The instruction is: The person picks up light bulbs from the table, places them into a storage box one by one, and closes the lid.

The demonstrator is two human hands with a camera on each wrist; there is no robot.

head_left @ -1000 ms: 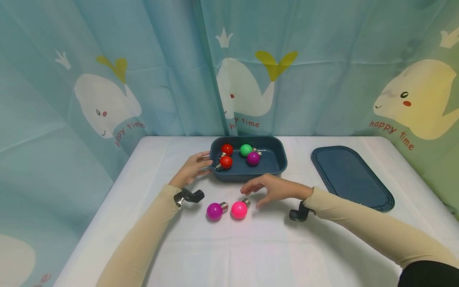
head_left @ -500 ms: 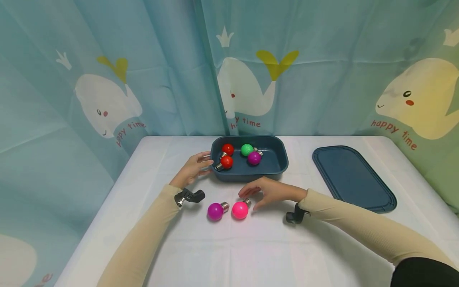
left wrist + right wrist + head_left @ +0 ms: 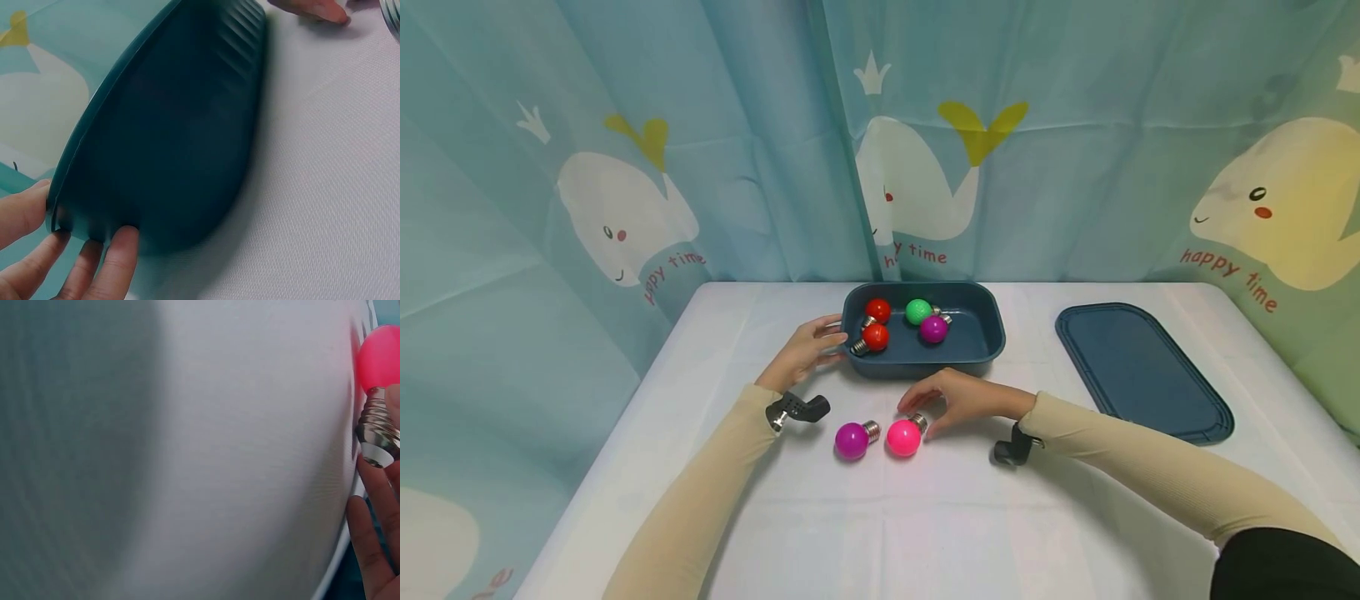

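A dark blue-grey plastic box [image 3: 917, 368] stands at the back of the table, holding two red bulbs [image 3: 876, 337], a green bulb [image 3: 917, 312] and a purple bulb [image 3: 933, 329]. My left hand [image 3: 801, 354] grips its left end; in the left wrist view the fingertips [image 3: 125, 240] rest on the outer wall below the rim. Nearer me lie a pink light bulb [image 3: 902, 438] and another purple bulb [image 3: 852, 441]. My right hand [image 3: 958, 396] arches over the pink bulb's metal screw cap [image 3: 378, 419], thumb and fingers on either side of it, not closed together.
A dark blue-grey lid [image 3: 1142, 371] lies flat on the table's right side. White cloth [image 3: 970, 525] covers the table. A blue curtain with printed whales [image 3: 917, 183] hangs right behind the table's back edge.
My right hand has moved slightly left and down, bringing thumb and fingers closer round the pink bulb's cap. The left hand stays at the box, and the bulbs lie as before.
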